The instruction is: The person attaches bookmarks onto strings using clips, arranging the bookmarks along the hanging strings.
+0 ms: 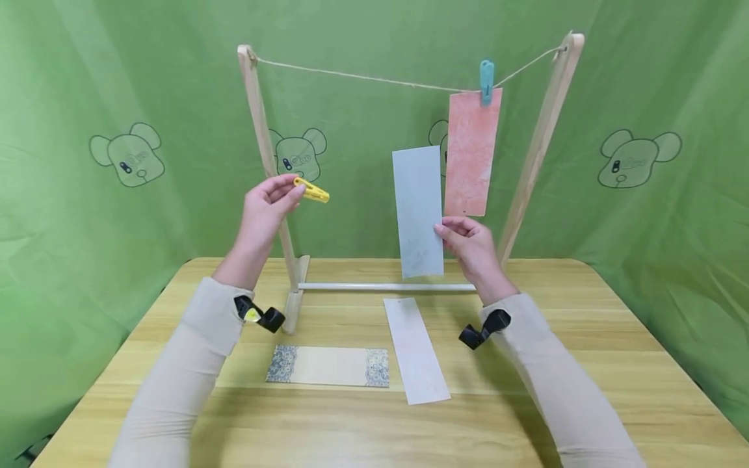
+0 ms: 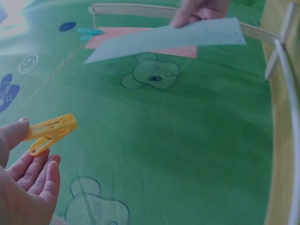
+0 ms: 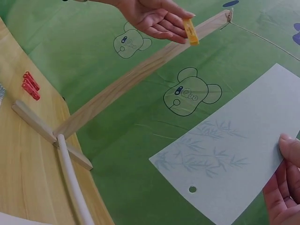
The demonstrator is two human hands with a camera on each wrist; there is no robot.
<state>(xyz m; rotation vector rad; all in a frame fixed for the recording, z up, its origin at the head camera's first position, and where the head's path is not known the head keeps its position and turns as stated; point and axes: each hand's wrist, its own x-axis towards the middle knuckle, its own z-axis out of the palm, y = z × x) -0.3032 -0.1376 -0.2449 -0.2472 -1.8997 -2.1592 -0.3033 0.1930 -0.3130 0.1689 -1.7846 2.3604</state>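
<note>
My left hand [image 1: 266, 207] pinches a yellow clothespin [image 1: 312, 190] between thumb and fingers, left of the string. In the left wrist view the clothespin [image 2: 51, 129] has its handles between thumb and fingertips. My right hand [image 1: 471, 250] grips the right edge of a pale blue paper card [image 1: 418, 208], held upright below the string [image 1: 363, 79]. The right wrist view shows faint bamboo leaves on this card [image 3: 211, 154] and a punched hole near one end. Beside it, a pink card [image 1: 473, 153] hangs from the string by a blue clothespin [image 1: 487, 82].
Two wooden posts [image 1: 541, 143] carry the string, joined low down by a white rod [image 1: 380, 286]. On the wooden table [image 1: 328, 429] lie a cream card with blue patterned ends [image 1: 330, 366] and a whitish card [image 1: 417, 351]. Red clothespins [image 3: 31, 86] lie near the left post's foot.
</note>
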